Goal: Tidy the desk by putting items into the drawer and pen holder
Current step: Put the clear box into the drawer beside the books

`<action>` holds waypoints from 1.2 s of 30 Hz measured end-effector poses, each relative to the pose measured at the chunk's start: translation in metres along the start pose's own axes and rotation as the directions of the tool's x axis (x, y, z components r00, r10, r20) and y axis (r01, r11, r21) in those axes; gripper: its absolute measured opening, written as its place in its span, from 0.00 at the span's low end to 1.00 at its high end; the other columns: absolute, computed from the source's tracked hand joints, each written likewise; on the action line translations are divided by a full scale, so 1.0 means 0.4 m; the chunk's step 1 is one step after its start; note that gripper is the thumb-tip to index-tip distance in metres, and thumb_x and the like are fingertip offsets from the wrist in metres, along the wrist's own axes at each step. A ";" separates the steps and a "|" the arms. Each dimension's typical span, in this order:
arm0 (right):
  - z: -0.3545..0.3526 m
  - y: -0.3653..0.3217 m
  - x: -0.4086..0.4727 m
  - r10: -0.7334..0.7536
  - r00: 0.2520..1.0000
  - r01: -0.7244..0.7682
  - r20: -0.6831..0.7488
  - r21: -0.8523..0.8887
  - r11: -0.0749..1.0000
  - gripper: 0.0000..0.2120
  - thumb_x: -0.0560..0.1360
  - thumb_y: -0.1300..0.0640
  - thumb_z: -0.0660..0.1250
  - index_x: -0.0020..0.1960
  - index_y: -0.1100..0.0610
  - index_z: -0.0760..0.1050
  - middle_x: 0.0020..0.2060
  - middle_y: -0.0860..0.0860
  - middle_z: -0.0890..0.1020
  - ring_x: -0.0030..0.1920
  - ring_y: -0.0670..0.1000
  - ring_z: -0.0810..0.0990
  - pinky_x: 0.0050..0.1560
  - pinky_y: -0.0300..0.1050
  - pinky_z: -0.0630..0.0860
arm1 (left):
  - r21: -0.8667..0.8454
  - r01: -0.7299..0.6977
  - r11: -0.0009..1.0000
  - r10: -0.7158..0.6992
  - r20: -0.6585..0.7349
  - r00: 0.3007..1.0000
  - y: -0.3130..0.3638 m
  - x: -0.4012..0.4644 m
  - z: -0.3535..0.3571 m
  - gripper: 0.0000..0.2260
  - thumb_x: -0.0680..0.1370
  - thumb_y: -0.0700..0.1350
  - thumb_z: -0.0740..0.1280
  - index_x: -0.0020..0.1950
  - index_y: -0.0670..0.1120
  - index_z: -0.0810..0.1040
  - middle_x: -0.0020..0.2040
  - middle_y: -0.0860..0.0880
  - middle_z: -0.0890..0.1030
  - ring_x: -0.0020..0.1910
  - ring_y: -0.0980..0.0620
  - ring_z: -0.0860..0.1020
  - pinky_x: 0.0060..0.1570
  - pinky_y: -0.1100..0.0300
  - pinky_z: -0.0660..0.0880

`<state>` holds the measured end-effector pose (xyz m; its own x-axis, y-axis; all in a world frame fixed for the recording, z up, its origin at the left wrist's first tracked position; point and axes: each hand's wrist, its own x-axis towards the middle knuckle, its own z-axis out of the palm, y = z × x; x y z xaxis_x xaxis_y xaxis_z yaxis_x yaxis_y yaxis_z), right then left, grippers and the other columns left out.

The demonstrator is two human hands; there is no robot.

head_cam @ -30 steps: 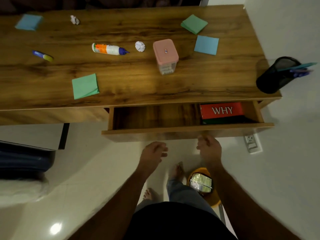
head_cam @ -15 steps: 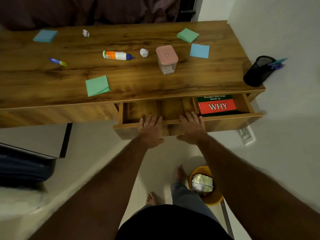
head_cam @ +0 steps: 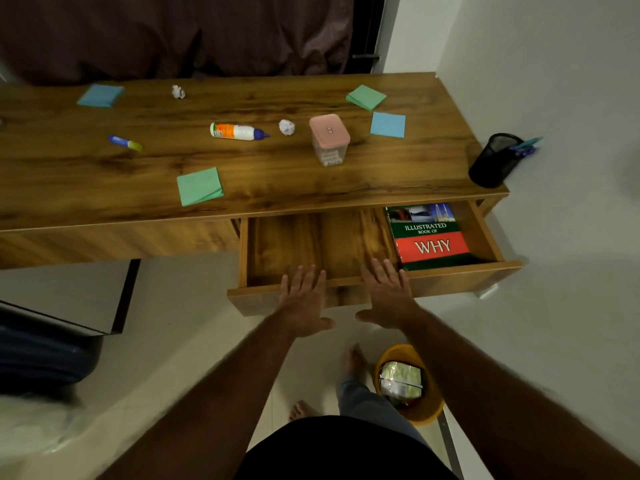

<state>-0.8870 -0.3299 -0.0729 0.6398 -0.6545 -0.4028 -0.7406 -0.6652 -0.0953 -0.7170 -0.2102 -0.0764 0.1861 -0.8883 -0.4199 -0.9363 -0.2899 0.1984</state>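
On the desk, from left, lay a blue pad, a marker, a green pad near the front edge, a glue bottle, a paper ball and a pink-lidded box. Below, your left hand lay flat with fingers straight over the front edge of the open drawer, your right hand likewise beside it. A book sat in the drawer's right end. The pen holder stood at the desk's right corner.
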 end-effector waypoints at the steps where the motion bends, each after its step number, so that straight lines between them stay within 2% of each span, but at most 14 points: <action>1: 0.005 0.000 -0.010 -0.003 1.000 0.003 0.000 0.001 1.000 0.51 0.71 0.36 0.68 0.79 0.51 0.39 0.79 0.55 0.39 0.77 0.59 0.36 0.74 0.61 0.39 | -0.001 -0.001 1.000 0.001 0.017 1.000 0.004 -0.008 0.002 0.48 0.72 0.67 0.64 0.78 0.49 0.38 0.79 0.46 0.37 0.77 0.42 0.35 0.72 0.41 0.37; 17: 0.050 0.007 -0.089 -0.017 0.999 0.017 0.028 0.011 1.000 0.49 0.72 0.36 0.67 0.79 0.50 0.40 0.79 0.55 0.39 0.77 0.59 0.36 0.74 0.61 0.39 | -0.059 0.030 0.998 -0.009 0.328 0.945 0.043 -0.058 -0.046 0.45 0.74 0.68 0.60 0.78 0.48 0.37 0.79 0.45 0.38 0.77 0.40 0.40 0.74 0.39 0.42; 21: 0.049 0.005 -0.099 -0.019 0.999 0.019 0.040 0.022 1.000 0.48 0.73 0.37 0.66 0.79 0.50 0.41 0.79 0.55 0.41 0.77 0.59 0.37 0.74 0.61 0.39 | -0.069 0.060 0.996 -0.030 0.373 0.927 0.056 -0.060 -0.071 0.44 0.75 0.68 0.58 0.79 0.47 0.40 0.80 0.43 0.43 0.77 0.39 0.46 0.74 0.39 0.48; 25: 0.042 0.001 -0.104 -0.009 0.999 0.006 0.053 0.049 0.999 0.46 0.73 0.37 0.66 0.79 0.51 0.44 0.79 0.54 0.42 0.78 0.59 0.38 0.75 0.62 0.41 | -0.165 0.080 0.983 -0.009 0.392 0.920 0.069 -0.061 -0.085 0.42 0.77 0.64 0.61 0.79 0.45 0.44 0.79 0.42 0.47 0.77 0.40 0.52 0.73 0.44 0.56; 27: 0.033 -0.003 -0.099 0.003 0.998 -0.008 0.065 0.071 0.997 0.44 0.73 0.35 0.64 0.79 0.51 0.47 0.79 0.54 0.45 0.78 0.59 0.41 0.75 0.63 0.42 | -0.239 0.075 0.968 0.021 0.376 0.926 0.067 -0.054 -0.087 0.39 0.77 0.62 0.63 0.79 0.45 0.49 0.78 0.42 0.53 0.75 0.40 0.58 0.72 0.44 0.61; 30: 0.006 -0.011 -0.079 0.039 0.995 -0.050 0.092 0.122 0.991 0.39 0.74 0.31 0.58 0.77 0.51 0.57 0.78 0.54 0.55 0.77 0.58 0.50 0.74 0.63 0.46 | -0.363 0.100 0.926 0.053 0.388 0.920 0.047 -0.029 -0.100 0.32 0.77 0.61 0.64 0.75 0.46 0.61 0.75 0.43 0.63 0.70 0.42 0.66 0.68 0.46 0.66; 33: -0.036 -0.018 -0.045 0.073 0.996 -0.083 0.048 0.266 0.960 0.36 0.75 0.32 0.57 0.76 0.50 0.58 0.75 0.55 0.62 0.75 0.58 0.59 0.74 0.62 0.52 | -0.495 0.138 0.858 0.064 0.369 0.927 0.019 0.014 -0.120 0.33 0.77 0.61 0.64 0.77 0.49 0.59 0.76 0.45 0.63 0.72 0.44 0.65 0.69 0.50 0.64; 36: -0.093 -0.020 0.013 0.099 0.995 -0.083 -0.026 0.360 0.929 0.35 0.74 0.36 0.62 0.75 0.52 0.61 0.72 0.57 0.68 0.70 0.59 0.67 0.69 0.57 0.65 | -0.657 0.166 0.735 0.005 0.250 0.968 -0.011 0.065 -0.155 0.34 0.76 0.61 0.66 0.77 0.51 0.58 0.76 0.47 0.63 0.72 0.46 0.66 0.69 0.48 0.66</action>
<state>-0.8701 -0.3413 -0.0403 0.5685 -0.7264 -0.3863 -0.8152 -0.4342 -0.3832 -0.6893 -0.2542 -0.0333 0.1016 -0.7725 -0.6268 -0.4616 -0.5947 0.6582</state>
